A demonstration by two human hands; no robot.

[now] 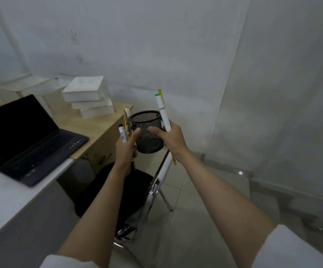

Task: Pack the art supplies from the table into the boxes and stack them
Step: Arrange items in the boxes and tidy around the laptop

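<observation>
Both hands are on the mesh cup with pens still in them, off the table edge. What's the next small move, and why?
Probably drop the pens into the mesh cup. The left hand grips markers and the right hand grips a white pen while both thumbs press the cup in mid-air over the chair. The cup's mouth looks empty, and that would free the fingers.

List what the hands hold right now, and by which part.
Both hands clasp the black mesh pen cup by its sides. The left hand also grips markers by their lower ends; the right hand grips pens at mid-shaft.
</observation>
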